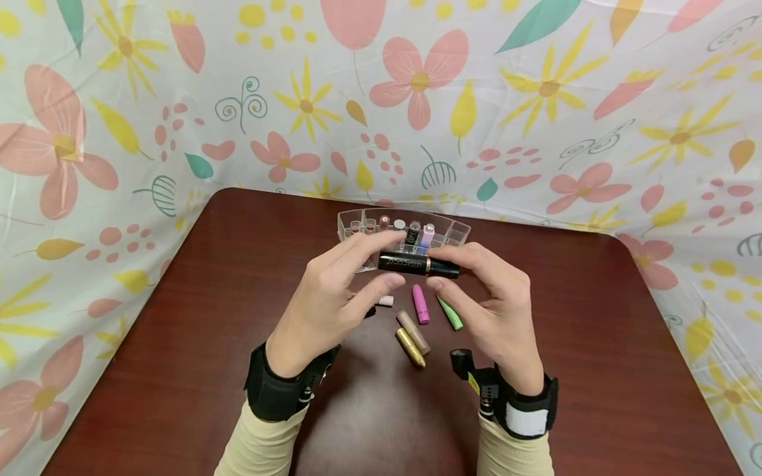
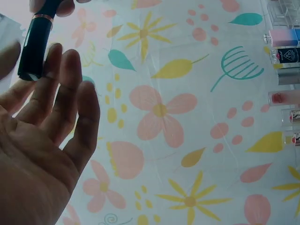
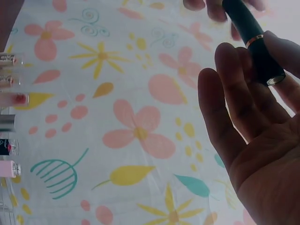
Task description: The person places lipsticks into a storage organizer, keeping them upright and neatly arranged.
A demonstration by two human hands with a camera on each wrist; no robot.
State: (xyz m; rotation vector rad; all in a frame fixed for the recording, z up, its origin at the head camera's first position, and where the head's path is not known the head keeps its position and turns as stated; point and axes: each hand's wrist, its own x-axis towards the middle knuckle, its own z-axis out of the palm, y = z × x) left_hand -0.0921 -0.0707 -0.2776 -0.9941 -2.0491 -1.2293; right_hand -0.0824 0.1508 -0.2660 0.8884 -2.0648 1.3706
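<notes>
A black lipstick tube (image 1: 405, 263) with white lettering and a gold ring is held level above the table. My right hand (image 1: 497, 304) pinches its right end between thumb and fingers. Around the lettered end, my left hand (image 1: 330, 284) has its thumb and fingers spread, with a gap between thumb and tube in the left wrist view. Below lie a pink tube (image 1: 420, 304), a green tube (image 1: 450, 313), a taupe tube (image 1: 413, 332) and a gold tube (image 1: 410, 348). A white-ended item (image 1: 385, 301) is partly hidden by the left hand.
Behind the hands stands a clear compartment organizer (image 1: 457, 233) with several lipsticks upright in it, its front partly covered by the hands. The brown table (image 1: 178, 317) meets a flower-printed cloth (image 1: 506, 86) at the back and sides.
</notes>
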